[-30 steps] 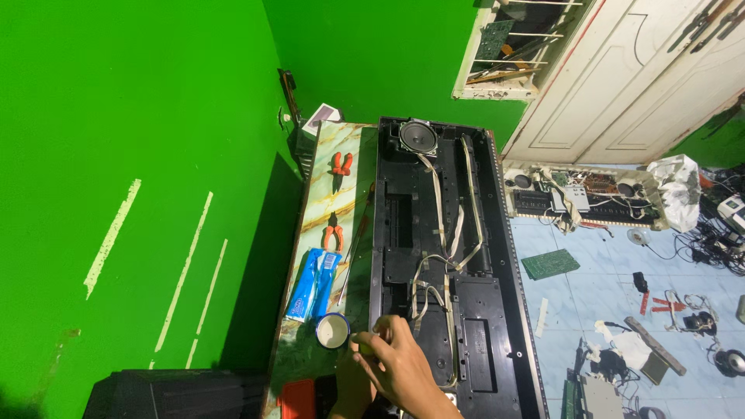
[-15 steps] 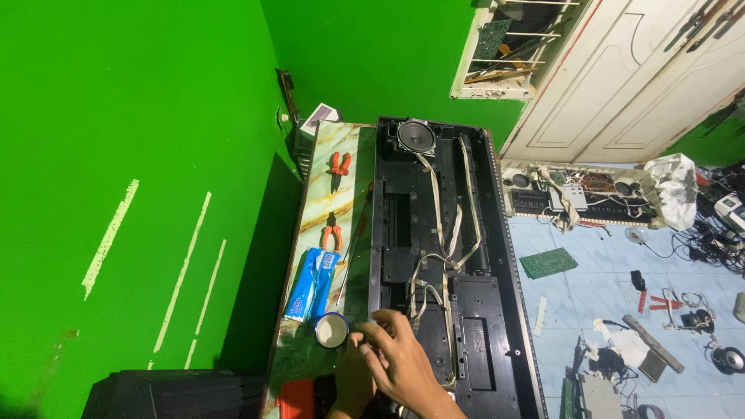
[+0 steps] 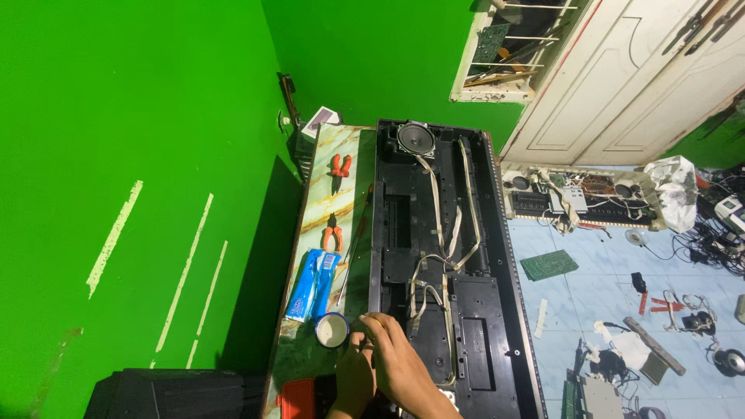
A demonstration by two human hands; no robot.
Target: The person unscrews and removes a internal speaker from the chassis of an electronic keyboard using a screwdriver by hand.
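A long black open instrument case (image 3: 473,365) lies on the marble-patterned table (image 3: 345,209), showing a round speaker (image 3: 416,140) at the far end and pale ribbon cables (image 3: 442,233) down its middle. My right hand (image 3: 400,365) rests over the case's near left corner, fingers bunched at the edge beside a small white round cup (image 3: 331,330). Whether those fingertips pinch anything is not visible. My left hand (image 3: 353,384) sits just under and left of the right, mostly hidden by it.
On the table strip left of the case lie a blue packet (image 3: 312,285), orange-handled pliers (image 3: 333,233), red-handled pliers (image 3: 340,164) and a thin rod. A red item (image 3: 296,397) sits at the near edge. Circuit boards, cables and tools litter the blue tiled floor (image 3: 605,295) on the right.
My right hand has shifted slightly left and forward, closer to the white cup. The case and tools have not moved.
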